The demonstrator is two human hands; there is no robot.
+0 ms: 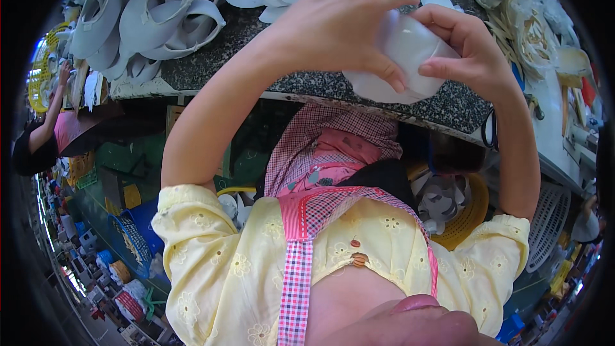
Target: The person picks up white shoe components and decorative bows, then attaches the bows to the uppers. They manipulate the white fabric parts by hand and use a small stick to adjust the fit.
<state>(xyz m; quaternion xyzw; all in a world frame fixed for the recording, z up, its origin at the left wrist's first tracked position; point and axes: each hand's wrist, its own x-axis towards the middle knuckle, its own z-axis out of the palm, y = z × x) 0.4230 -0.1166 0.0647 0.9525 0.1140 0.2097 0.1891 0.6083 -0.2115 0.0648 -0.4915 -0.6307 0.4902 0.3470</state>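
Observation:
Both of my hands grip one white, curved moulded plastic piece [410, 57] just above the front edge of a dark speckled stone worktop [230, 45]. My left hand [339, 25] covers its upper left side, with fingers curled over the top and thumb on its face. My right hand [467, 51] pinches its right edge between thumb and fingers. Much of the piece is hidden behind my fingers.
A heap of similar pale grey-white moulded shells [154, 13] lies at the back left of the worktop. Off-white strips and scraps [525, 32] pile at the right. A yellow basket of white pieces [455, 208] stands below the counter. Another person [45, 134] works at far left.

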